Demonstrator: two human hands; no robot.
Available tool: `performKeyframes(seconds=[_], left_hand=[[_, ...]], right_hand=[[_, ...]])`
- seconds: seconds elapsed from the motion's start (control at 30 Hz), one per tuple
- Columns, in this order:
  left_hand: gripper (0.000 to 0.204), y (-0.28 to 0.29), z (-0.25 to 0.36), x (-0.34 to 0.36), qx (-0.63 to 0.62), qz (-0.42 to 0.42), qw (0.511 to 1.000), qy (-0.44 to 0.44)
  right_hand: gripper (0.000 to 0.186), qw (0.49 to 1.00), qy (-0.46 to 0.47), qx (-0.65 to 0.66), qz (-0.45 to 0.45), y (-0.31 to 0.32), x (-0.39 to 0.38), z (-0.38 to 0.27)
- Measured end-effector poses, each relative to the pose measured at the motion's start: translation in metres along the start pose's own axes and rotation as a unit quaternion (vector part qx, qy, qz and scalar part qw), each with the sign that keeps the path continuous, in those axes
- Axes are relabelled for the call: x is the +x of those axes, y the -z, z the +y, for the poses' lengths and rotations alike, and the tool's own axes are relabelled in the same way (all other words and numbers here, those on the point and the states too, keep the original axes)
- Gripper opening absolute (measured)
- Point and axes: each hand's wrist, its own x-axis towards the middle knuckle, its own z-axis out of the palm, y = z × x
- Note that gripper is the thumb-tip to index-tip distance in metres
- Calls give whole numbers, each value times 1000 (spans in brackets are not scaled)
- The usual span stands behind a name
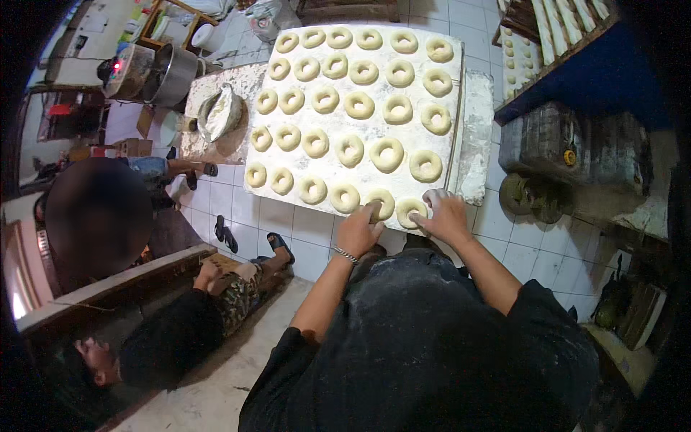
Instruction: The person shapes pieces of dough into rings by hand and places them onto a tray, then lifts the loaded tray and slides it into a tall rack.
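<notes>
Dough rings [377, 153] lay in five rows of six on a floured worktop [337, 124]. At its near edge, the left hand [360, 228] bent its fingers over the second ring from the right [381, 193]; I could not tell whether its grip had closed on the dough. The right hand [447, 217] had thumb and fingers at the corner ring [412, 203], its grip's hold likewise impossible to tell. An open whitish bag [219, 115] stood beyond the left side.

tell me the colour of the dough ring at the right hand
Pale yellow; the dough ring shows best in the head view.
</notes>
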Motion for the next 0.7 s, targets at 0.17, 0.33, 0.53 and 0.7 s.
performKeyframes(seconds=[0.17,0.33,0.53,0.7], left_hand=[[30,0,-17,1,48,-39,998,-13],[25,-11,-47,-15,35,-26,998,-49],[34,-12,-40,-6,-94,35,994,-54],[29,2,-47,-18,-23,164,984,-60]], right_hand=[[32,997,-81,6,-19,-8,2,-16],[41,995,-57,-44,65,-29,-14,-40],[45,996,-7,-32,86,-68,16,-79],[40,992,43,-113,35,-97,33,-78]])
